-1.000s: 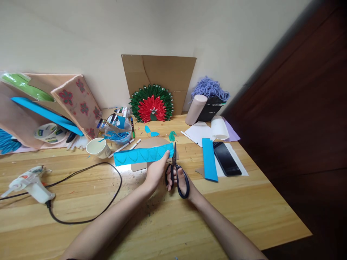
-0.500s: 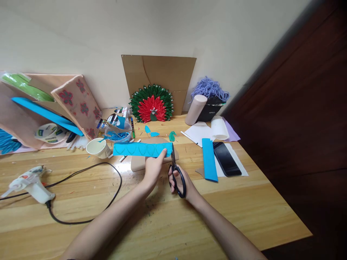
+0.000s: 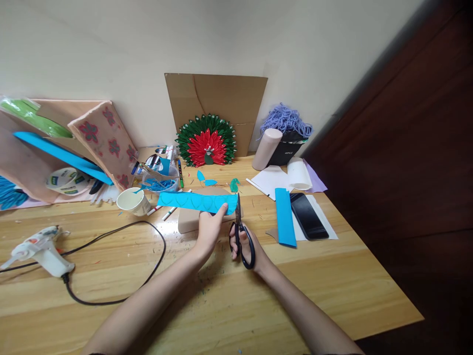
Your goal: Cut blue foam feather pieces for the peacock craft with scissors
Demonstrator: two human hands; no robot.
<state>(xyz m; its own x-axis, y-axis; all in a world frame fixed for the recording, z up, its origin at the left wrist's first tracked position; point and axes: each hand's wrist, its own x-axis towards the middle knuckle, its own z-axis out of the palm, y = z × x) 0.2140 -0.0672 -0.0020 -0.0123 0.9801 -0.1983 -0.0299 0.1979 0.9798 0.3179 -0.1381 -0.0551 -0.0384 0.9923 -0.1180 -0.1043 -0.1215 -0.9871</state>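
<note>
My left hand (image 3: 209, 229) pinches the right end of a long blue foam strip (image 3: 192, 201) marked with leaf outlines, holding it level above the wooden table (image 3: 258, 301). My right hand (image 3: 248, 245) grips black-handled scissors (image 3: 241, 231), whose blades point up at the strip's right edge. A brown cardboard piece (image 3: 186, 222) lies under the strip.
A second blue strip (image 3: 285, 216) and a dark phone (image 3: 308, 216) lie to the right. A paper cup (image 3: 133, 200), markers and a bowl of blue scraps sit at the left. A glue gun (image 3: 39, 249) with black cord lies far left. A red-green peacock craft (image 3: 207, 141) leans on cardboard.
The blue strip's left end has risen from a downward tilt to about level, and moved slightly up. The scissors stay at its right end, handles closed a little.
</note>
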